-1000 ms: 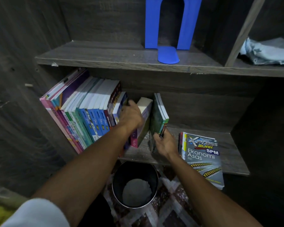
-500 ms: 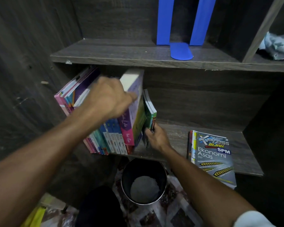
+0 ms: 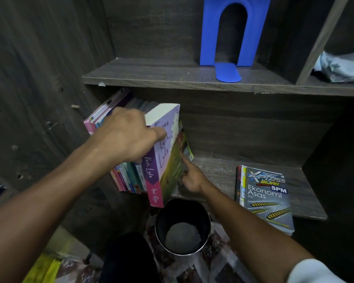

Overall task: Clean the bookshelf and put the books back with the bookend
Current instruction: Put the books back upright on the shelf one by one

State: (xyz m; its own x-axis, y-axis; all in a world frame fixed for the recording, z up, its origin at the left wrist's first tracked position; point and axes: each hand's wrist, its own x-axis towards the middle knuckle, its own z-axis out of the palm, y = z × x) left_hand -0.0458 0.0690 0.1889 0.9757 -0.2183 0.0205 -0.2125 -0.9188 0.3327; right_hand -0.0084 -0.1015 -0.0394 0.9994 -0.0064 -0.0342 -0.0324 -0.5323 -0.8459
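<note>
The left hand (image 3: 127, 135) grips a thick purple book (image 3: 164, 152) at its upper part, fingers curled round the spine side and thumb laid across the cover (handwritten-style lettering runs down it). The book tilts, its lower corner past the front edge of the lower shelf (image 3: 219, 172), and it leans against the row of books (image 3: 129, 180) that slants leftward at the shelf's left end. Just right of it stands a thin green book (image 3: 186, 144), touching its cover. The right hand (image 3: 192, 178) presses that one with a straight index finger, the other fingers loosely folded below. Farther right on the same shelf lies a flat stack (image 3: 268, 197), well apart from the row. The blue bookend (image 3: 229, 37) stands upright on the upper shelf (image 3: 161, 74), and a pale cloth (image 3: 339, 68) lies in the compartment to its right. A round bin (image 3: 182, 225) sits on the floor under the hands.
</note>
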